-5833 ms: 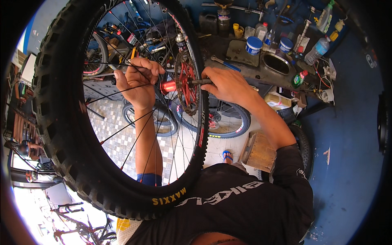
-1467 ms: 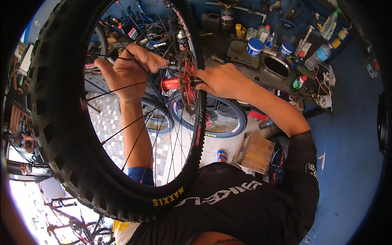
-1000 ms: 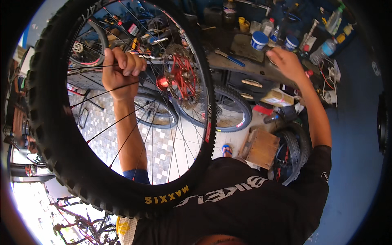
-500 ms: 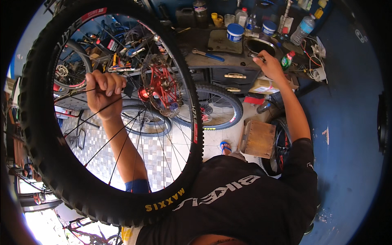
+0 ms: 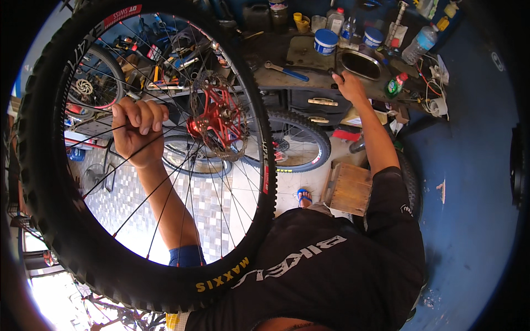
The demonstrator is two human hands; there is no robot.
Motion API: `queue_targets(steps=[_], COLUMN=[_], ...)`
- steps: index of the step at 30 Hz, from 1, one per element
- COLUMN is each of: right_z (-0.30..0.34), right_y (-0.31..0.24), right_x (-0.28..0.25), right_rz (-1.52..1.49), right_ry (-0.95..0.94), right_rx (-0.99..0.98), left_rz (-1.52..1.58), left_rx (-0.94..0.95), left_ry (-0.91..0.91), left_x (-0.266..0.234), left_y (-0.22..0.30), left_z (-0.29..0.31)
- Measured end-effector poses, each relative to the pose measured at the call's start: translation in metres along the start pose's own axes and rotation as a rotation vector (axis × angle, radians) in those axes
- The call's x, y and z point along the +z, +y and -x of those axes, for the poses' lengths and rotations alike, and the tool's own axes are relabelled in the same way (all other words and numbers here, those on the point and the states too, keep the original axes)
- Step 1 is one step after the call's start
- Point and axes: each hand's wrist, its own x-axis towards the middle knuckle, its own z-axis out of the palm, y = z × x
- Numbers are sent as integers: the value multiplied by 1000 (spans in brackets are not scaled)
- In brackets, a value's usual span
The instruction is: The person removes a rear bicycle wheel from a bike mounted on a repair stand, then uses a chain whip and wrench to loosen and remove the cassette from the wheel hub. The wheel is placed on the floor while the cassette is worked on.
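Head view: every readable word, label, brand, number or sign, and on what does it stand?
Lettering located, not copied:
Tyre: yellow lettering
Wheel rim: white lettering, red patches
Black shirt: large white lettering
Blue tubs, bottles: labels too small
Blue wall: white mark, unreadable

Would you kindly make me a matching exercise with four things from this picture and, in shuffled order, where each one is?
Things:
1. Left hand
2. Red metal hub
3. Metal wrench with a blue handle
4. Brown wooden box

Places:
A. To the right of the foot in a blue sandal
B. Lying on the dark workbench
C. Framed by the large black-tyred wheel, left of the hub
D. At the centre of that wheel

Right pairs: 1-C, 2-D, 3-B, 4-A.
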Motion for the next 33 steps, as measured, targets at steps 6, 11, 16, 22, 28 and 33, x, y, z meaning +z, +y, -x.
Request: queue_targets(steps=[6, 11, 16, 22, 28, 33], right_z=[0, -7, -17, -19, -25, -24], right_y=[-29, -25, -10, -3, 24, 13], right_x=[12, 19, 32, 43, 59, 66], right_rz=[-136, -206, -189, -267, -485, -832], right_ry=[-91, -93, -133, -133, -60, -238], right_rx=[155, 181, 192, 212, 207, 377], left_rz=[10, 16, 26, 7, 27, 15], left_rx=[-14, -14, -24, -25, -31, -32], left_ry=[-17, -53, -62, -57, -70, -67], left_x=[-6, -5, -6, -5, -5, -2], left_y=[4, 4, 2, 4, 2, 4], left_z=[5, 2, 0, 0, -2, -1])
